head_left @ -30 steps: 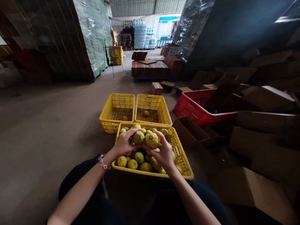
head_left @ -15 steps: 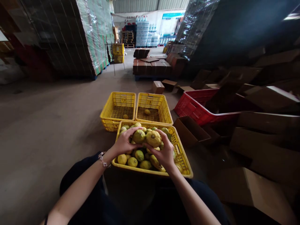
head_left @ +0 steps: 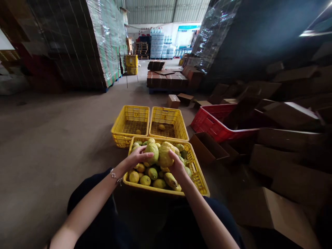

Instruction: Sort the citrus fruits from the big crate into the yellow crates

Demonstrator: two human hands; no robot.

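Fruit [head_left: 159, 183] lies heaped in the near yellow crate [head_left: 160, 190], just in front of the sitter's knees; the head camera gives the only view. Take that crate as the dial, with twelve pointing away from the person.

The left hand [head_left: 138, 156] comes in from eight o'clock, grasping a greener fruit [head_left: 152, 152] by its outer side. The right hand [head_left: 177, 166], in from about four, grasps a bigger, yellower fruit [head_left: 165, 154], thumb laid over its near face. Both fruits sit side by side above the heap, toward twelve; I can't tell whether they press against each other or rest on the pieces beneath.

A bracelet [head_left: 116, 175] circles the left wrist. At eleven stands a second crate [head_left: 134, 112] and at twelve a third crate [head_left: 178, 121], with one lone fruit showing on each floor. An open carton [head_left: 207, 147] sits a little past two, and a red crate [head_left: 207, 122] lies beyond it.

The step in hand, as I judge it, is handling a pair of fruits together, one per hand. Any next move calls for a secure hold on each round, bumpy skin, and for both to clear the rim and the heap without knocking.
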